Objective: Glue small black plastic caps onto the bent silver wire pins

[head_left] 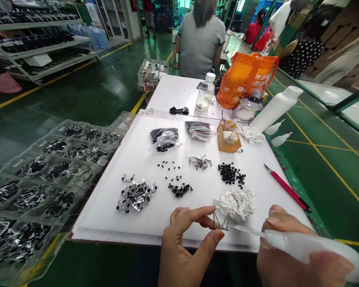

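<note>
Between thumb and fingers, my left hand (188, 243) pinches a small bent metal bracket (222, 224) above the front edge of the white table. My right hand (284, 255) is wrapped round a translucent white squeeze bottle (323, 251), whose thin nozzle points left and ends at or very near the bracket. Just behind the bracket lies crumpled white tissue (237, 204). Farther back are loose metal brackets (199, 161), a pile of small black pieces (231, 174) and another black group (180, 189). To the left sits a heap of brackets with black pieces (137, 195).
A red craft knife (287, 187) lies along the right edge. Behind are plastic bags of black parts (165, 139), a small yellow box (229, 141), a tall white bottle (277, 108) and an orange bag (247, 77). Divided clear trays (73, 169) stand left; a person (200, 40) sits ahead.
</note>
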### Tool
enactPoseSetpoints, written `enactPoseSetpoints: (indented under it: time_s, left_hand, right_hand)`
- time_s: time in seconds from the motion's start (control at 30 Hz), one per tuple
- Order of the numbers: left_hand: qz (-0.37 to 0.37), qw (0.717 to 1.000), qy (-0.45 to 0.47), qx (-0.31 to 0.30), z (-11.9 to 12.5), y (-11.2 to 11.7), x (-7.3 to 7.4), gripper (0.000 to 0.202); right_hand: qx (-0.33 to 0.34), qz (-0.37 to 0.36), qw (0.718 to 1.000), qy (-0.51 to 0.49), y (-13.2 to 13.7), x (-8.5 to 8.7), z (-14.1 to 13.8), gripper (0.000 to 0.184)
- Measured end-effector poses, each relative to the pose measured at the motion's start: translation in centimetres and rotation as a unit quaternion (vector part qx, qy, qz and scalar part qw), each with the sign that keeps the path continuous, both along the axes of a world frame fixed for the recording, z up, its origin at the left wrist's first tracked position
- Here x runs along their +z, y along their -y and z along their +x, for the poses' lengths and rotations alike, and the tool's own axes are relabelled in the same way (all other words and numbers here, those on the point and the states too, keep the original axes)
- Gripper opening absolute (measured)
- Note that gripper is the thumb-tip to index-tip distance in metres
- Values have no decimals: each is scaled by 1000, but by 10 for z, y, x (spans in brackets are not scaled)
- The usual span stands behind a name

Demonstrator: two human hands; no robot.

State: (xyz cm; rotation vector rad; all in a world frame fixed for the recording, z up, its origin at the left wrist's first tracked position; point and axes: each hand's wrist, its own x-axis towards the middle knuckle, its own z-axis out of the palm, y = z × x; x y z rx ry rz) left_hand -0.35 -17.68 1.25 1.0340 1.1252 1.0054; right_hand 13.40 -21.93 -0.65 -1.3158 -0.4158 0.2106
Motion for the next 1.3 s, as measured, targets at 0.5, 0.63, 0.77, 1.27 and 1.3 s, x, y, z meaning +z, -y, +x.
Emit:
enactPoseSetpoints:
  time_s: [0.5, 0.63, 0.77, 1.27, 1.3]
  left_hand:
    - [-2, 1000, -3, 2, -1, 0, 2, 22]
    - [-5, 1000, 2, 2, -1, 0, 2, 22]
    - [-10, 1000, 0, -1, -1, 0, 0, 22]
    - [-20, 999, -27, -4, -2, -1, 3, 19]
    - [-19, 999, -26, -4, -2, -1, 3, 19]
  right_hand:
    - [-12, 11, 1000, 22, -2, 0, 0, 52]
    - [-10, 27, 998, 60, 0, -11, 9, 48]
    - [-4, 34, 996, 83, 3, -17, 13, 47]
    - [-17, 5, 998, 63, 1, -8, 6, 54]
    - [-18, 6, 998, 59, 0, -7, 7, 55]
